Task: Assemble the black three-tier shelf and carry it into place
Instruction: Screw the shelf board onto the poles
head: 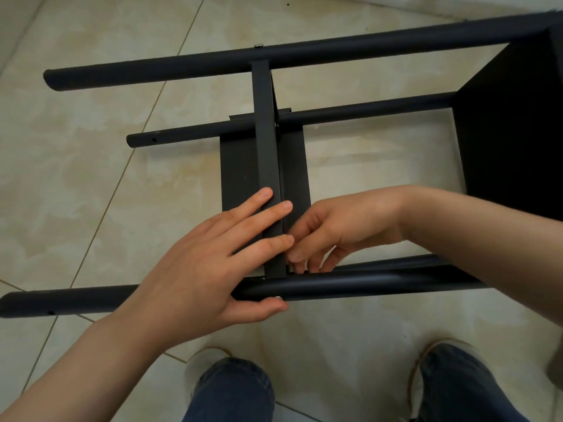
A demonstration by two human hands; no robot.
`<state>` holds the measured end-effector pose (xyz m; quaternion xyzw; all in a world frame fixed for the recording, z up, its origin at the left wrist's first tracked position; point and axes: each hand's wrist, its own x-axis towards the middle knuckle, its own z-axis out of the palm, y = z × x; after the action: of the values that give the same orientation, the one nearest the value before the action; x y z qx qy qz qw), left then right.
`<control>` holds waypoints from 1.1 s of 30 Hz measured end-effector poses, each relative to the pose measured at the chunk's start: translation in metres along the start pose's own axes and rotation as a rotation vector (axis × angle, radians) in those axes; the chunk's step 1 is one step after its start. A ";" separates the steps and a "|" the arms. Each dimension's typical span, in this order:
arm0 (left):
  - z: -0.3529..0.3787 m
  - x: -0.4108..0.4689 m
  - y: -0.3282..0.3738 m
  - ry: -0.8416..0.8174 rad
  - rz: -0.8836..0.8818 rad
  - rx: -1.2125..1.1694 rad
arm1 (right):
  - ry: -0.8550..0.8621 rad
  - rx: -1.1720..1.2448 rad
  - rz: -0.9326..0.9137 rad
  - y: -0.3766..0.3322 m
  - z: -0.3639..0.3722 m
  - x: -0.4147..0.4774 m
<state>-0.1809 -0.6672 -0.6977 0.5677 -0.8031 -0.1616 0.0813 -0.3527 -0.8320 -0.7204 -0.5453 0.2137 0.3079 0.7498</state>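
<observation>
The black shelf frame lies on its side on the tiled floor, its round legs running left to right. The near leg (350, 283) crosses just in front of me and the far leg (274, 56) runs across the top. A middle shelf panel (268, 153) stands on edge between them, and another panel (505, 123) closes the right end. My left hand (213, 269) lies with straight fingers across the middle panel's edge, its thumb under the near leg beside a silver screw head (277, 297). My right hand (338, 229) has its fingers curled and pinched together at the joint of panel and leg; what they pinch is hidden.
A lower leg (189, 134) with an open screw hole near its left end lies on the floor beyond the panel. A silver bolt head (259, 46) sits on the far leg. My two shoes and jeans (231, 391) are at the bottom edge. Beige tiles surround the frame.
</observation>
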 end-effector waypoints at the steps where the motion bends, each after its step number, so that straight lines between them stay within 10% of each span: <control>1: 0.000 -0.001 0.001 0.003 -0.003 0.003 | 0.015 -0.015 -0.002 0.000 0.001 -0.005; 9: 0.005 -0.015 0.023 0.092 -0.091 -0.029 | 0.355 -0.536 0.024 0.013 0.026 -0.035; 23: -0.001 -0.053 0.077 0.539 -0.520 -0.428 | 0.681 -0.676 -0.103 0.039 0.068 -0.056; 29: 0.000 -0.058 0.072 0.308 -1.226 -1.173 | 0.739 -0.723 -0.109 0.034 0.073 -0.061; 33: 0.002 -0.054 0.069 0.532 -1.301 -1.778 | 0.768 -0.745 -0.095 0.034 0.078 -0.061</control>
<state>-0.2246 -0.5956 -0.6721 0.6348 0.0868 -0.5607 0.5245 -0.4212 -0.7644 -0.6789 -0.8568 0.3241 0.1071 0.3865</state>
